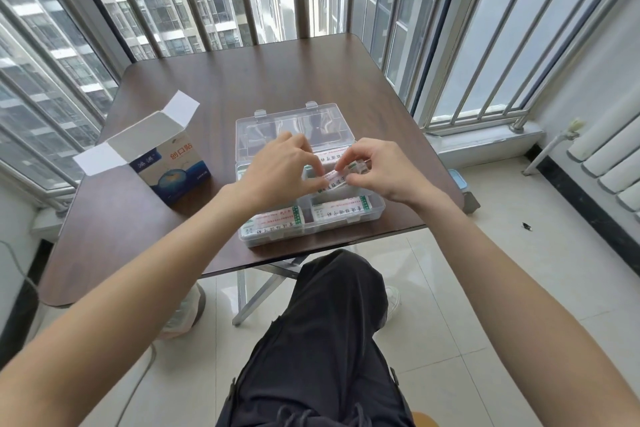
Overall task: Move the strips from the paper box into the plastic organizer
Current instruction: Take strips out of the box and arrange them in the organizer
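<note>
A clear plastic organizer (379, 210) stands open near the table's front edge, its lid (294, 126) lying back flat. Stacks of white strips with red and green print fill its two front compartments (337, 210). Over a middle compartment, my left hand (277, 172) and my right hand (374, 168) pinch the two ends of a small bundle of strips (334, 180). More strips (329, 156) lie in a rear compartment. The blue and white paper box (171, 163) stands at the left with its top flaps open; I cannot see inside it.
The brown folding table (242, 90) sits against a barred window. Its front edge runs just below the organizer. My dark-trousered legs are under it. A white radiator (609, 156) is at the far right, over a tiled floor.
</note>
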The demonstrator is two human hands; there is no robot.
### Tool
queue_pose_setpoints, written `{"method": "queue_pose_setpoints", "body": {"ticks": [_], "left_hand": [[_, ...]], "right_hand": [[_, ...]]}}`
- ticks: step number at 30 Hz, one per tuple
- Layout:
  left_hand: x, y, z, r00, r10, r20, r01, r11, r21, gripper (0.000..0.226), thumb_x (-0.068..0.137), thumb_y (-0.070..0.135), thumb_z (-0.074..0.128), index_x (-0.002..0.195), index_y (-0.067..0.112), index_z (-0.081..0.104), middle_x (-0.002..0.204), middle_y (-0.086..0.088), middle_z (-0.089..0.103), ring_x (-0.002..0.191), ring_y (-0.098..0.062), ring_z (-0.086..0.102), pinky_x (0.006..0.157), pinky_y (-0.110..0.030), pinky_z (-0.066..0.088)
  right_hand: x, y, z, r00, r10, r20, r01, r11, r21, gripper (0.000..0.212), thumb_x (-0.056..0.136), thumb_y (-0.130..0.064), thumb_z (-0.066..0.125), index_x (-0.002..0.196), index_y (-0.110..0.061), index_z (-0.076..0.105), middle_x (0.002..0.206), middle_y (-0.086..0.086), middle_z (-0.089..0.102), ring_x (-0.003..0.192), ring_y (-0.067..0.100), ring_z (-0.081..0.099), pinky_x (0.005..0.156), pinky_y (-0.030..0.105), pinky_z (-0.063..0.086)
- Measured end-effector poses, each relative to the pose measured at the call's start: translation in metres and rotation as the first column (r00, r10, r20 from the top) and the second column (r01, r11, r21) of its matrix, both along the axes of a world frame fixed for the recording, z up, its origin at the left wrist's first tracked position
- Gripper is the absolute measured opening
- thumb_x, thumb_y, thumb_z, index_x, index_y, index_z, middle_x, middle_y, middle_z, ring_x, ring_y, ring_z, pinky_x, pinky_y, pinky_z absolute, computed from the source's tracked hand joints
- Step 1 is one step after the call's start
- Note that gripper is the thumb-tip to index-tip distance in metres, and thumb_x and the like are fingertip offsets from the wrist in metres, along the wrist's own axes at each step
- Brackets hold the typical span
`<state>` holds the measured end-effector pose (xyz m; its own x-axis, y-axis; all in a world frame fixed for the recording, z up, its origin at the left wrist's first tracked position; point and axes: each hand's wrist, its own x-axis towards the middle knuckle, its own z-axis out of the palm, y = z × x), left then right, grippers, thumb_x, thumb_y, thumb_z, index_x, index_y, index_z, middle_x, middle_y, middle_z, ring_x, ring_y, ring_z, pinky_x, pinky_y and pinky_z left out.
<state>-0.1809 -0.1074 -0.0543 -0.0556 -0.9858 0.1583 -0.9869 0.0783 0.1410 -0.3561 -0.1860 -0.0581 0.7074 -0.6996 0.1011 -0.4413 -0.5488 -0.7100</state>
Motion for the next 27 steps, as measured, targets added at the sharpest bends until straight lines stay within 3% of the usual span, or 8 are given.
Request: {"method": "queue_pose_setpoints", "body": {"ticks": [2, 5, 10, 15, 20, 24, 27], "left_hand": [[0.001, -0.001, 0.001, 0.999, -0.023, 0.025, 0.023, 1.000, -0.006, 0.028, 0.083, 0.051, 0.061, 0.098, 0.029, 0.071, 0.102, 0.005, 0.056, 0.096, -0.012, 0.044, 0.072, -0.023, 0.031], [0.002, -0.004, 0.003, 0.999, -0.040, 0.035, 0.040, 0.999, -0.001, 0.028, 0.082, 0.049, 0.063, 0.097, 0.027, 0.071, 0.102, 0.003, 0.058, 0.092, -0.011, 0.042, 0.071, -0.023, 0.032], [0.004, -0.005, 0.005, 1.000, -0.011, -0.019, 0.012, 0.999, 0.038, 0.033, 0.082, 0.054, 0.060, 0.097, 0.027, 0.072, 0.102, 0.003, 0.057, 0.094, -0.010, 0.043, 0.072, -0.024, 0.034], [0.003, -0.002, 0.005, 1.000, -0.004, -0.030, 0.006, 0.999, 0.050, 0.031, 0.084, 0.052, 0.059, 0.098, 0.028, 0.072, 0.101, 0.004, 0.057, 0.090, -0.007, 0.038, 0.070, -0.023, 0.029], [0.003, -0.002, 0.005, 0.999, -0.023, -0.030, 0.024, 0.999, 0.038, 0.030, 0.082, 0.050, 0.062, 0.096, 0.025, 0.072, 0.101, 0.001, 0.059, 0.091, -0.010, 0.041, 0.071, -0.024, 0.034], [0.003, -0.001, 0.003, 0.999, -0.038, -0.020, 0.038, 0.999, 0.012, 0.033, 0.081, 0.051, 0.061, 0.097, 0.025, 0.072, 0.099, 0.002, 0.059, 0.089, -0.010, 0.042, 0.069, -0.023, 0.032], [0.003, 0.000, 0.003, 0.999, -0.039, -0.034, 0.039, 0.999, 0.017, 0.032, 0.082, 0.051, 0.060, 0.097, 0.025, 0.072, 0.097, 0.002, 0.058, 0.087, -0.009, 0.040, 0.068, -0.023, 0.031]], "right_hand": [[0.000, 0.000, 0.001, 0.999, 0.023, -0.027, -0.024, 0.999, -0.036, 0.013, 0.077, -0.008, 0.070, 0.088, -0.016, 0.071, 0.086, -0.008, 0.062, 0.081, 0.002, 0.056, 0.070, 0.004, 0.039], [-0.003, -0.005, 0.004, 0.994, 0.008, -0.105, -0.021, 0.992, -0.121, 0.011, 0.081, -0.018, 0.071, 0.091, -0.019, 0.071, 0.097, -0.002, 0.066, 0.096, 0.013, 0.054, 0.081, 0.021, 0.040], [-0.010, -0.007, 0.002, 0.949, -0.253, -0.189, 0.154, 0.893, -0.422, 0.019, 0.087, -0.038, 0.063, 0.089, -0.022, 0.073, 0.104, -0.003, 0.058, 0.106, 0.019, 0.044, 0.091, 0.028, 0.034], [-0.006, -0.002, -0.002, 0.959, -0.192, -0.210, 0.111, 0.932, -0.345, 0.019, 0.088, -0.033, 0.062, 0.092, -0.018, 0.073, 0.114, -0.001, 0.056, 0.112, 0.018, 0.041, 0.096, 0.030, 0.034], [-0.008, -0.008, 0.002, 0.938, -0.226, -0.263, 0.087, 0.888, -0.452, 0.021, 0.091, -0.033, 0.055, 0.100, -0.022, 0.071, 0.119, 0.000, 0.053, 0.113, 0.023, 0.041, 0.097, 0.034, 0.035], [-0.010, -0.011, 0.004, 0.936, -0.241, -0.256, 0.080, 0.855, -0.513, 0.020, 0.091, -0.022, 0.054, 0.094, -0.018, 0.073, 0.121, 0.003, 0.054, 0.112, 0.024, 0.041, 0.097, 0.035, 0.038], [-0.011, -0.008, 0.003, 0.928, -0.214, -0.305, 0.043, 0.875, -0.482, 0.021, 0.091, -0.024, 0.054, 0.096, -0.019, 0.073, 0.128, 0.002, 0.050, 0.118, 0.024, 0.038, 0.099, 0.035, 0.037]]}}
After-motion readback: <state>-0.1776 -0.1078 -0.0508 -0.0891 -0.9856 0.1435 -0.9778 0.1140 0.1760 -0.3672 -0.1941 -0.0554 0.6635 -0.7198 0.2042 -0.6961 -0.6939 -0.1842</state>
